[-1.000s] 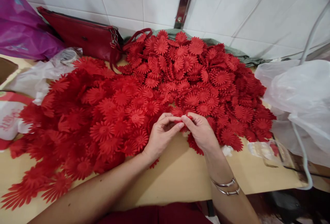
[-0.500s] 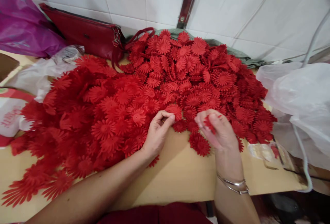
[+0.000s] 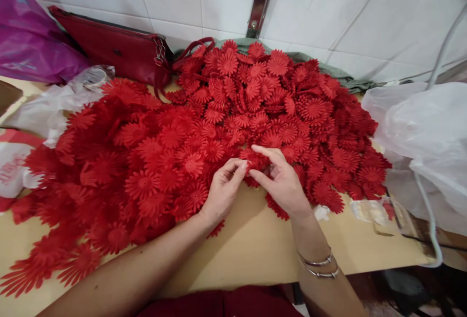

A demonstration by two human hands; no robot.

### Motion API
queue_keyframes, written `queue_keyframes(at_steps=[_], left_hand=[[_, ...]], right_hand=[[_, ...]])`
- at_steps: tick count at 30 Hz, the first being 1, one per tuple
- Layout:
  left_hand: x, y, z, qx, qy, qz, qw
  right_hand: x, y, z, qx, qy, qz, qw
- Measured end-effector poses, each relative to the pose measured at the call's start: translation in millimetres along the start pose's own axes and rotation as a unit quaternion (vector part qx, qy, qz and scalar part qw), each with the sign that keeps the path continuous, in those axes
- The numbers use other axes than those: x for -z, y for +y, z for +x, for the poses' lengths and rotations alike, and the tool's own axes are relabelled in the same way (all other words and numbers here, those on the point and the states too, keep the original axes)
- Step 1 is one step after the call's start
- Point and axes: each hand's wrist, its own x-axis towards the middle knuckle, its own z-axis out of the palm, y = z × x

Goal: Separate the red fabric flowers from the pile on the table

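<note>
In the head view a red fabric flower (image 3: 257, 160) sits between my two hands, just in front of the piles. My left hand (image 3: 225, 185) pinches at its left edge with thumb and forefinger pressed together. From the right, my right hand (image 3: 282, 180) has its thumb and forefinger around the same flower, and its other fingers are partly hidden. Behind my hands spreads a heap of small red flowers (image 3: 251, 83). To the left lies a looser pile of larger, thinner red flowers (image 3: 146, 183).
A dark red handbag (image 3: 109, 46) leans on the tiled wall, beside a purple plastic bag (image 3: 32, 39). White plastic bags (image 3: 430, 127) hang at the right, along a pale cable (image 3: 428, 219). A small clear packet (image 3: 372, 212) lies near the right end of the tan table (image 3: 244, 253).
My right hand has moved left with red petals in its fingers and now meets my left hand. The left hand stays pinched in nearly the same place.
</note>
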Motion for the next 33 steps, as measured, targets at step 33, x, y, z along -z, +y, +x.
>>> queue_keyframes(at_steps=[33], left_hand=[[-5.1, 1.9, -1.3, 0.02, 0.018, -0.057, 0.998]], right_hand=[[-8.3, 9.7, -1.2, -0.053, 0.053, 0.103, 0.992]])
